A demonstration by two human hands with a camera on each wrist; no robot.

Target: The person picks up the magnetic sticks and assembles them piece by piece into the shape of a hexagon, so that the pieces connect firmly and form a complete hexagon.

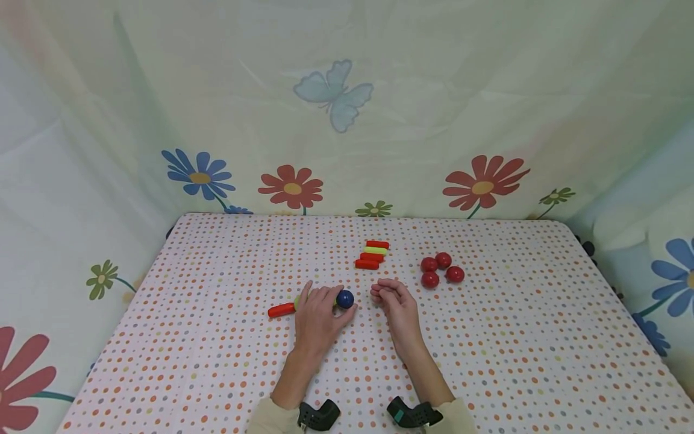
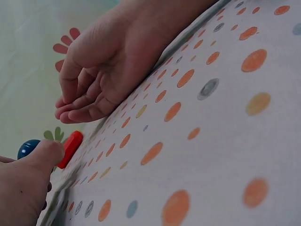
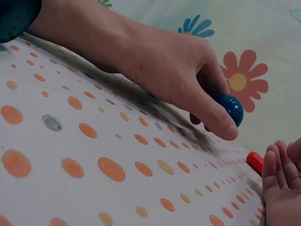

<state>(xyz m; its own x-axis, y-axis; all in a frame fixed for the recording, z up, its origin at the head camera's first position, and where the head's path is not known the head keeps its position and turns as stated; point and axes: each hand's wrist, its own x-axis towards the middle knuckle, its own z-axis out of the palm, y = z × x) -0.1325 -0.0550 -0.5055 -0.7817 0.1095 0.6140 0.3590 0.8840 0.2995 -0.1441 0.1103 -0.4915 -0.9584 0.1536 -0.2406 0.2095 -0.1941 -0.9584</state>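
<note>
Left hand (image 1: pixel 316 316) hides most of the yellow-green piece (image 1: pixel 296 302) and, in right wrist view, part of the blue ball (image 3: pixel 233 109). Right hand (image 3: pixel 283 195) cropped by that view's right edge. Sleeves (image 1: pixel 273 417) cropped at head view's bottom.

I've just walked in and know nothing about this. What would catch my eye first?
Probably the shiny dark blue ball, held between the thumb and index finger of the left hand. Next, four glossy red balls cluster beyond the right hand, to its right on the dotted cloth. Behind everything, a big pale blue butterfly spreads across the flowery backdrop.
</note>
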